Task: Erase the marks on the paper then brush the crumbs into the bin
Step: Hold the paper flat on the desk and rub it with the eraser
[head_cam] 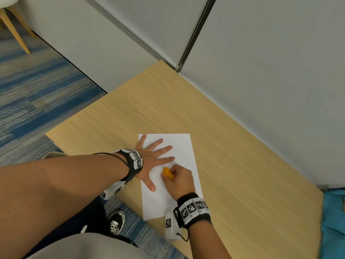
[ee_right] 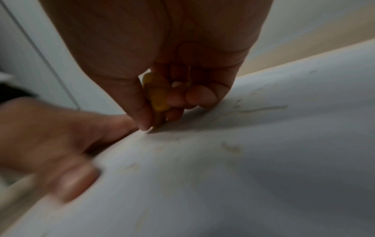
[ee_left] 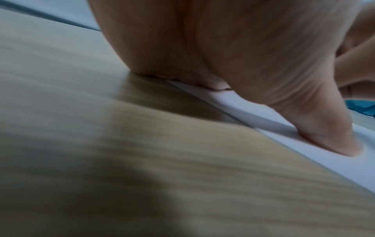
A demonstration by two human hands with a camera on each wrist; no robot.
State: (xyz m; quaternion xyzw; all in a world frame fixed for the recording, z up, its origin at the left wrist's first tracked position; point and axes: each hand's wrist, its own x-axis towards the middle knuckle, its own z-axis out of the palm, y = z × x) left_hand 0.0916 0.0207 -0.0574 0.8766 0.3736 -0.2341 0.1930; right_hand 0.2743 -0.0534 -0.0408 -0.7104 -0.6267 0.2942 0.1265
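A white sheet of paper (head_cam: 179, 146) lies on the wooden table (head_cam: 149, 101) near its front edge. My left hand (head_cam: 155, 156) lies flat on the sheet's left side, fingers spread and straight, pressing it down; its thumb (ee_left: 328, 137) rests on the paper (ee_left: 263, 115). My right hand (head_cam: 179, 178) pinches a small yellow-orange eraser (head_cam: 168, 173) and holds its tip against the sheet just below the left fingers. In the right wrist view the eraser (ee_right: 157, 99) sits between thumb and fingers, touching the paper (ee_right: 263, 160), with faint smudged marks and crumbs (ee_right: 261, 109) around it.
A blue bin or bag (head_cam: 334, 221) sits past the table's right end. Grey partition walls (head_cam: 261, 53) border the table's far side. Blue carpet (head_cam: 37, 94) and my shoe (head_cam: 116, 221) lie beyond the near edge. A chair leg (head_cam: 15, 28) stands far left.
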